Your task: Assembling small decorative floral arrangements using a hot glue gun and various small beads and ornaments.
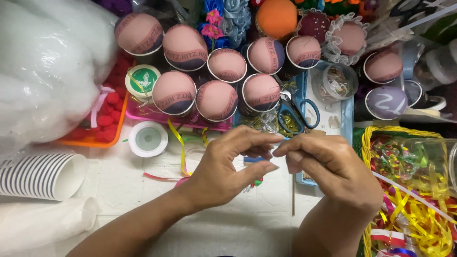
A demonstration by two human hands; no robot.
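Two hands meet at the middle of the white surface (143,190), fingertips pressed together on something too small to make out, perhaps a pin or a thread. Starting far left: one big bag of white stuffing (47,66), one sleeve of striped paper cups (40,175) lying on its side, one orange tray of red pompoms (112,116). Moving in, one white spool (148,138) sits flat, with a yellow ribbon (180,143) curling just beside it. Behind stand the fabric-topped cups (216,101), roughly ten pink domes in two rows, plus one orange ball and a couple in purple further right. Now the left hand (226,169), thumb and forefinger closed in a pinch, touching the right hand (328,166), which pinches back, other fingers curled. One pair of blue-handled scissors (297,112) lies in a blue tray just behind them. Far right, one yellow basket (369,138) of mixed ribbon. For a pinch this fine, I'd say keep the wrists low and steady, and grip close to the tip so nothing slips.
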